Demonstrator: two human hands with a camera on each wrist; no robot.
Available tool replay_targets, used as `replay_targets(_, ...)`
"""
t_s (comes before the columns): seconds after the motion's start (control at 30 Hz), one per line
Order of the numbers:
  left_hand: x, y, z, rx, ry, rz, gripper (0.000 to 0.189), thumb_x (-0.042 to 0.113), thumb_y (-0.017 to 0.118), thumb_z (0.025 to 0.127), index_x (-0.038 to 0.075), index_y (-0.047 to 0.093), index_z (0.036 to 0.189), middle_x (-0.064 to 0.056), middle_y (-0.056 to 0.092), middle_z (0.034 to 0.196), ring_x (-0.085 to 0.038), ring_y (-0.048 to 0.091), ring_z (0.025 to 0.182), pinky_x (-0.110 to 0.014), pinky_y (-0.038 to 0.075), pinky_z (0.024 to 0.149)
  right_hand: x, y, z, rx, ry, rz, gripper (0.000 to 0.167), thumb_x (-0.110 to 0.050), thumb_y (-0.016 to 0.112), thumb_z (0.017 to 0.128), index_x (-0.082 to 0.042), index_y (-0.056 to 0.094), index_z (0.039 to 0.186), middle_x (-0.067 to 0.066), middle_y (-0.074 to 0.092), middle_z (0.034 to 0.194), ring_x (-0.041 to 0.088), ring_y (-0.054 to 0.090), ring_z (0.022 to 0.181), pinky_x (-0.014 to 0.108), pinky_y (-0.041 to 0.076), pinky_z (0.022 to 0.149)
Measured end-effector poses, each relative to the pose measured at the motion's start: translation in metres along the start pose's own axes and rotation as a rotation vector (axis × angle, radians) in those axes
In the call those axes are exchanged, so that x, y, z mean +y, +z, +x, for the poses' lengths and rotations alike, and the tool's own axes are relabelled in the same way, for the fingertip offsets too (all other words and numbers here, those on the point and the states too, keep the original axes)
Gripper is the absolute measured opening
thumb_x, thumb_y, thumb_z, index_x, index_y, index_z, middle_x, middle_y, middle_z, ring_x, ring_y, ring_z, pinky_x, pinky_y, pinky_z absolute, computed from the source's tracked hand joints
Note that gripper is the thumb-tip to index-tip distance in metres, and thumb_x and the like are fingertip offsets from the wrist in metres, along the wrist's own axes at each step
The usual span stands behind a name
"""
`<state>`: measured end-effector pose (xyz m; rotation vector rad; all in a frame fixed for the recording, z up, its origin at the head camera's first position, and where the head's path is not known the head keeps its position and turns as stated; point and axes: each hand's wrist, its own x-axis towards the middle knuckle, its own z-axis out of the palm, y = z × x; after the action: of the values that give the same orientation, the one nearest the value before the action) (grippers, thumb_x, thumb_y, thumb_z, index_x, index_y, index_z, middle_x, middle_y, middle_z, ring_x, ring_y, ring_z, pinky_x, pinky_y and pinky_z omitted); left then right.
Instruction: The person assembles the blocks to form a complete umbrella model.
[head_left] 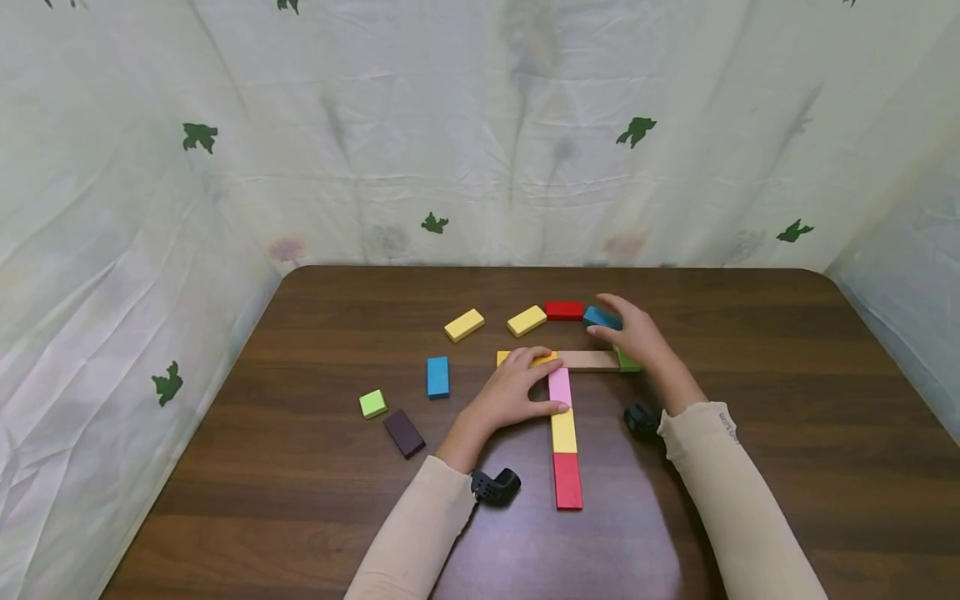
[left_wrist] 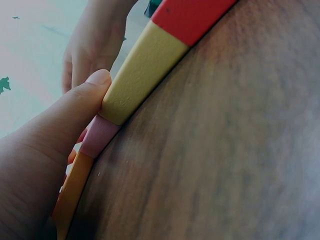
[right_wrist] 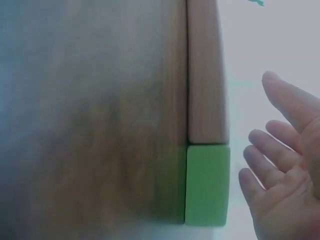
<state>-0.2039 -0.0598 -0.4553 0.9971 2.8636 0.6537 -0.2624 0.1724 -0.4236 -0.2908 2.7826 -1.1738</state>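
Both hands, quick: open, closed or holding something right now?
Left hand: open, its thumb against the yellow block beside the pink block.
Right hand: open, by the nearest blue block, holding nothing.

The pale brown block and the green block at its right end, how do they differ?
In colour, the pale brown block looks like bare wood, the green block bright green. In length, the pale brown block is longer than the green block. In place, the green block ends the row on the right, while the pale brown block sits between it and the orange block. Both lie on the table in one row.
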Motion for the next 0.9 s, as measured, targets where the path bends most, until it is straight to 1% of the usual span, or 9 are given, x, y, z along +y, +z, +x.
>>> replay_targets(0.3,0.0,-0.001,-0.001,-0.01,-0.011,0.002,0.072,0.065,0.052,0.076,0.026,0.042,0.135,0.0,0.034,0.136,-0.018,0.026,0.123,-0.039,0.032,0.096,0.006,-0.002,-0.017,-0.023,-0.014,-0.04,0.073,-0.029,0.068,0.08,-0.008,0.031,0.139,0.016,0.033,0.139,0.036,0.03,0.124,0.054,0.027,0.096)
replay_targets(0.53,0.0,0.001,-0.001,0.0,-0.008,0.003,0.07,0.062,0.054,0.077,0.024,0.043,0.135,-0.001,0.035,0.135,-0.018,0.027,0.123,-0.039,0.031,0.096,0.011,-0.002,-0.025,-0.039,-0.005,-0.052,0.078,-0.037,0.069,0.078,-0.008,0.03,0.139,0.017,0.032,0.139,0.036,0.028,0.125,0.055,0.025,0.097)
replay_targets(0.67,0.0,0.001,0.0,0.011,0.001,0.017,0.069,0.061,0.055,0.077,0.023,0.044,0.134,-0.002,0.036,0.134,-0.018,0.028,0.122,-0.037,0.031,0.096,0.014,-0.001,-0.027,-0.056,-0.007,-0.045,0.077,-0.039,0.067,0.079,-0.009,0.029,0.14,0.016,0.033,0.139,0.035,0.028,0.125,0.054,0.025,0.097)
replay_targets(0.9,0.0,0.0,0.0,0.007,0.002,0.019,0.069,0.062,0.054,0.077,0.025,0.044,0.134,-0.001,0.036,0.134,-0.017,0.029,0.122,-0.037,0.031,0.097,0.016,-0.002,-0.028,-0.072,-0.04,-0.036,0.072,-0.033,0.065,0.082,-0.008,0.03,0.139,0.015,0.035,0.138,0.035,0.03,0.125,0.053,0.027,0.096)
